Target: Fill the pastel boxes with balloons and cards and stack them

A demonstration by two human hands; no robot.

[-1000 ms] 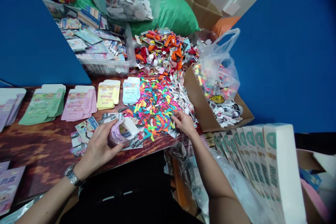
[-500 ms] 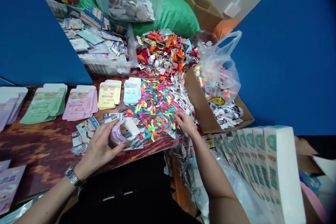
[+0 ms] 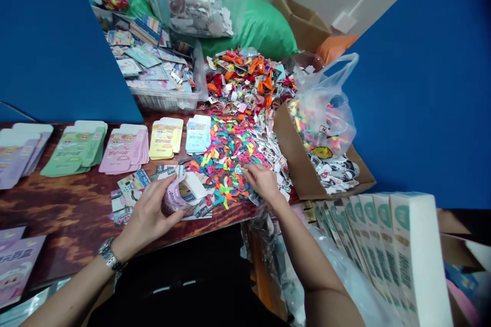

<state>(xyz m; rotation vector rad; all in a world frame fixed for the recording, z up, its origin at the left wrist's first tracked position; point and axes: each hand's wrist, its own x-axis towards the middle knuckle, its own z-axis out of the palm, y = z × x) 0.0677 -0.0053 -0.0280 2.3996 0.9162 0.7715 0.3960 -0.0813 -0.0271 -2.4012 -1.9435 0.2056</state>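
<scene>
My left hand (image 3: 148,214) is closed round a small purple and white paper box (image 3: 177,193) held just above the wooden table (image 3: 69,209); its white flap sticks out to the right. My right hand (image 3: 263,183) rests on the near edge of a heap of small bright balloons (image 3: 226,150), fingers curled as if pinching a small light piece; what it grips is too small to name. A wristwatch (image 3: 109,255) sits on my left wrist.
Flat folded cartons lie in rows: purple (image 3: 19,150), green (image 3: 76,145), pink (image 3: 125,145), yellow (image 3: 165,137), blue (image 3: 197,133). A cardboard box (image 3: 295,158) with a plastic bag (image 3: 322,112) stands right. A clear bin (image 3: 161,76) is behind. White boxes (image 3: 387,235) stand at lower right.
My right hand slid a little left along the balloon heap and its fingers closed. My left hand kept hold of the purple box. The view shifted slightly.
</scene>
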